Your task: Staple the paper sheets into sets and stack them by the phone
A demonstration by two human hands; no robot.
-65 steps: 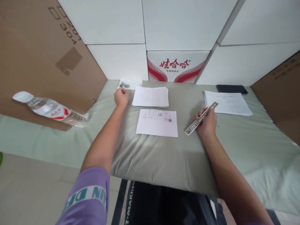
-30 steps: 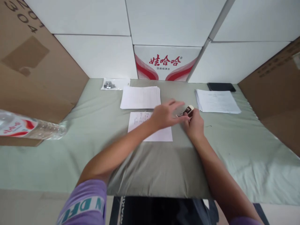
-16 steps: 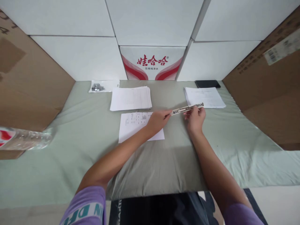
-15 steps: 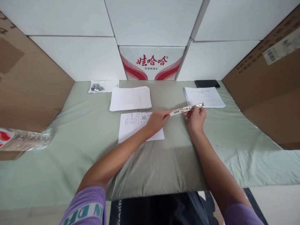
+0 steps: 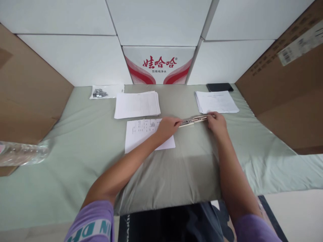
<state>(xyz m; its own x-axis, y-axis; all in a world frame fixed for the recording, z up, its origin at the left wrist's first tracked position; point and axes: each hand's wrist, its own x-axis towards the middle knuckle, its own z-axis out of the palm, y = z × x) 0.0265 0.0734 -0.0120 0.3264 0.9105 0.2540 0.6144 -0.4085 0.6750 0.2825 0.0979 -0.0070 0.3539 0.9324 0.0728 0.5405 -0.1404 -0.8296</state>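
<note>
A long, thin metal strip (image 5: pixel 193 120) lies nearly level just above the green cloth, held at both ends. My left hand (image 5: pixel 168 126) pinches its left end, and my right hand (image 5: pixel 216 121) grips its right end. Under my left wrist lies a single printed sheet (image 5: pixel 141 135). Behind that sheet sits a stack of white papers (image 5: pixel 137 104), and a second stack (image 5: pixel 216 102) lies just beyond my right hand.
A small clear bag of dark metal parts (image 5: pixel 106 91) lies at the back left, a black phone (image 5: pixel 219 87) at the back right. A plastic water bottle (image 5: pixel 24 153) rests at the left edge. Cardboard panels (image 5: pixel 285 80) flank both sides; a red-printed box (image 5: pixel 158 65) stands behind.
My left hand came from the bag of parts at the back left to the strip's left end. The strip went from tilted in my right hand to level and lower, held by both hands.
</note>
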